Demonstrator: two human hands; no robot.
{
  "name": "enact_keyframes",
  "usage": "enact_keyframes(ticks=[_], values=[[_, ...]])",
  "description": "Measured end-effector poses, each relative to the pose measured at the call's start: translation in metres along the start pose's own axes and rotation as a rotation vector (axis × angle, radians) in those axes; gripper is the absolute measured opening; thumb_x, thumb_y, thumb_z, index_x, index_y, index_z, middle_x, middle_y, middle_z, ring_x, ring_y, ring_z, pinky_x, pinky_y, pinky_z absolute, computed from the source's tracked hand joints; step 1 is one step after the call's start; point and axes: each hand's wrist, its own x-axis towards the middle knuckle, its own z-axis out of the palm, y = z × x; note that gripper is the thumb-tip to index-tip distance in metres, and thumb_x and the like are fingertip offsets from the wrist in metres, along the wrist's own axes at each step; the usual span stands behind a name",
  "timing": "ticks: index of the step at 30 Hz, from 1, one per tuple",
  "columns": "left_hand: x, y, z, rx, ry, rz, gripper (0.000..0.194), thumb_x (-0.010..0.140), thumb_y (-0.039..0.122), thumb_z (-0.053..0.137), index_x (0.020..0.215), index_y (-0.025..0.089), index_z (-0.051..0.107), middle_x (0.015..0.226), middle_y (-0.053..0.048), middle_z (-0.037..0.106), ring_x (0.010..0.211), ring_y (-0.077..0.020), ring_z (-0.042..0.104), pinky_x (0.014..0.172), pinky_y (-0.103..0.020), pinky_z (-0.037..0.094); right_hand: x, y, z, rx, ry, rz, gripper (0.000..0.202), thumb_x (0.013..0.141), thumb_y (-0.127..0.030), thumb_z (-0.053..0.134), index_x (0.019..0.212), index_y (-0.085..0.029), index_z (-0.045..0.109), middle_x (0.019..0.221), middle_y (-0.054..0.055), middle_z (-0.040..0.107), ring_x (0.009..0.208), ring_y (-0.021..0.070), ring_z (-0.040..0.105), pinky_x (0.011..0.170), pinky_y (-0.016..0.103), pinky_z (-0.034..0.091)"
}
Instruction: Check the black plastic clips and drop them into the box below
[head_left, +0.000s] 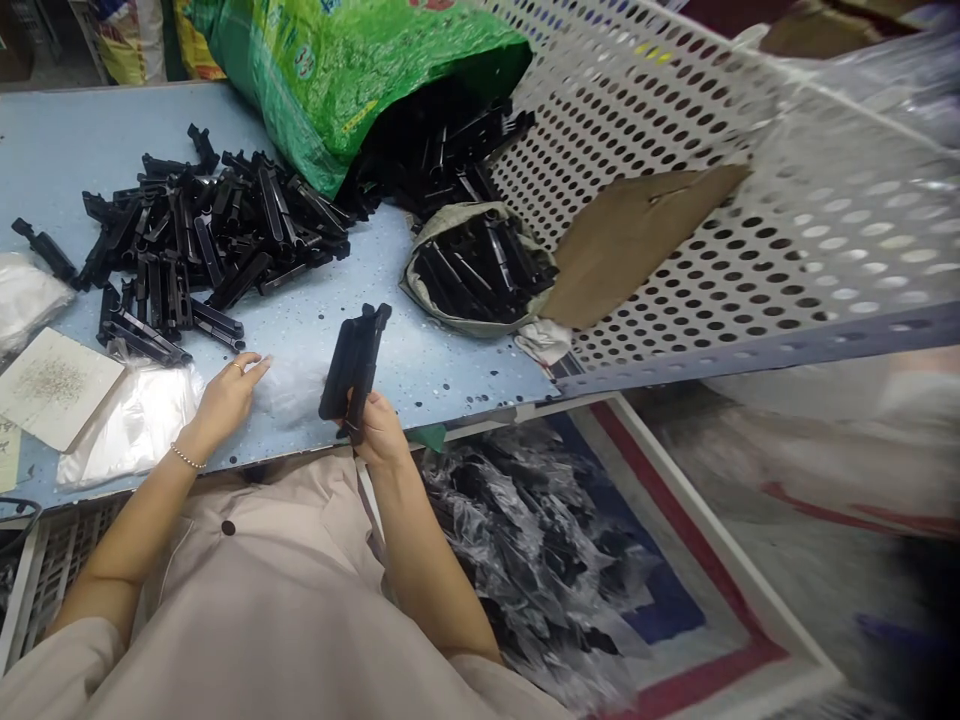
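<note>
My right hand (382,428) is wrapped round the lower end of black plastic parts (352,365), held upright over the table's front edge; they look like two side by side. My left hand (231,393) has its thumb and finger pinched at the edge of a clear plastic bag (289,388), which spreads between both hands. Below that hand lies a stack of flat clear bags (127,425). Farther back is a heap of loose black parts (202,230).
A green sack (337,80) spills black parts beside a fabric pouch (480,325) filled with more. A perforated white crate (675,120) with brown cardboard (637,235) stands at right. Bagged black parts (525,530) fill a lower bin. A square pale board (60,385) lies left.
</note>
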Motion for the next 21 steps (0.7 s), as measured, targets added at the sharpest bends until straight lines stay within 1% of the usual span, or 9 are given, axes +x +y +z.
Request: enact_keyframes(ticks=[3, 5, 8, 10, 11, 15, 16, 18, 21], values=[[0.009, 0.015, 0.010, 0.081, 0.083, -0.038, 0.055, 0.088, 0.006, 0.046, 0.142, 0.019, 0.048, 0.136, -0.016, 0.053, 0.100, -0.0239, 0.065, 0.084, -0.039, 0.057, -0.022, -0.011, -0.001, 0.019, 0.023, 0.028, 0.040, 0.062, -0.045, 0.091, 0.086, -0.021, 0.070, 0.078, 0.000, 0.072, 0.062, 0.0135, 0.065, 0.053, 0.024, 0.054], [0.014, 0.026, 0.021, 0.049, 0.131, -0.039, 0.054, 0.088, 0.007, 0.050, 0.141, 0.019, 0.048, 0.135, -0.016, 0.051, 0.097, -0.0225, 0.065, 0.083, -0.037, 0.058, -0.044, -0.010, 0.002, 0.033, -0.063, 0.165, 0.039, 0.062, -0.045, 0.090, 0.082, -0.020, 0.068, 0.074, 0.002, 0.070, 0.060, 0.0156, 0.064, 0.051, 0.027, 0.054], [0.020, 0.038, 0.039, -0.116, 0.203, -0.016, 0.053, 0.092, 0.011, 0.050, 0.143, 0.025, 0.045, 0.134, -0.013, 0.049, 0.093, -0.0176, 0.064, 0.082, -0.033, 0.059, -0.073, 0.002, 0.010, 0.058, -0.176, 0.430, 0.037, 0.061, -0.041, 0.090, 0.074, -0.019, 0.064, 0.063, 0.000, 0.064, 0.053, 0.0147, 0.060, 0.049, 0.028, 0.053], [0.020, 0.041, 0.050, -0.241, 0.268, -0.011, 0.052, 0.094, 0.015, 0.051, 0.144, 0.029, 0.043, 0.132, -0.011, 0.049, 0.093, -0.0160, 0.063, 0.082, -0.032, 0.059, -0.080, 0.010, 0.015, 0.102, -0.177, 0.542, 0.036, 0.065, -0.042, 0.088, 0.074, -0.018, 0.063, 0.065, 0.000, 0.064, 0.055, 0.0137, 0.060, 0.052, 0.027, 0.053], [0.018, 0.042, 0.054, -0.284, 0.297, -0.012, 0.053, 0.094, 0.017, 0.053, 0.145, 0.029, 0.042, 0.131, -0.011, 0.048, 0.091, -0.0151, 0.062, 0.081, -0.031, 0.060, -0.081, 0.013, 0.017, 0.125, -0.156, 0.557, 0.036, 0.066, -0.044, 0.087, 0.075, -0.018, 0.063, 0.067, 0.001, 0.065, 0.058, 0.0132, 0.061, 0.054, 0.026, 0.054], [0.003, 0.043, 0.065, -0.260, 0.322, 0.002, 0.062, 0.096, 0.021, 0.053, 0.154, 0.025, 0.029, 0.139, -0.016, 0.042, 0.080, -0.0111, 0.062, 0.080, -0.032, 0.061, -0.068, 0.018, 0.016, 0.123, -0.027, 0.361, 0.038, 0.065, -0.045, 0.088, 0.077, -0.020, 0.062, 0.072, 0.000, 0.067, 0.062, 0.0129, 0.063, 0.060, 0.026, 0.056], [-0.002, 0.045, 0.067, -0.218, 0.305, 0.017, 0.064, 0.097, 0.020, 0.051, 0.156, 0.025, 0.026, 0.143, -0.018, 0.040, 0.086, -0.0132, 0.064, 0.083, -0.033, 0.061, -0.063, 0.018, 0.015, 0.100, -0.010, 0.301, 0.039, 0.065, -0.046, 0.088, 0.080, -0.020, 0.063, 0.073, 0.000, 0.067, 0.062, 0.0134, 0.063, 0.061, 0.027, 0.056], [-0.014, 0.050, 0.073, -0.130, 0.247, 0.085, 0.069, 0.097, 0.017, 0.049, 0.158, 0.025, 0.018, 0.147, -0.020, 0.038, 0.109, -0.0224, 0.065, 0.092, -0.037, 0.059, -0.052, 0.018, 0.013, 0.052, 0.028, 0.174, 0.044, 0.066, -0.045, 0.088, 0.092, -0.022, 0.061, 0.075, -0.002, 0.068, 0.062, 0.0136, 0.063, 0.061, 0.027, 0.055], [-0.030, 0.063, 0.083, -0.068, 0.204, 0.228, 0.078, 0.096, 0.011, 0.046, 0.161, 0.028, 0.006, 0.144, -0.019, 0.042, 0.132, -0.0289, 0.054, 0.101, -0.040, 0.057, -0.034, 0.023, 0.009, -0.005, 0.156, -0.045, 0.057, 0.068, -0.043, 0.086, 0.112, -0.028, 0.054, 0.074, -0.006, 0.067, 0.060, 0.0114, 0.061, 0.060, 0.023, 0.052]])
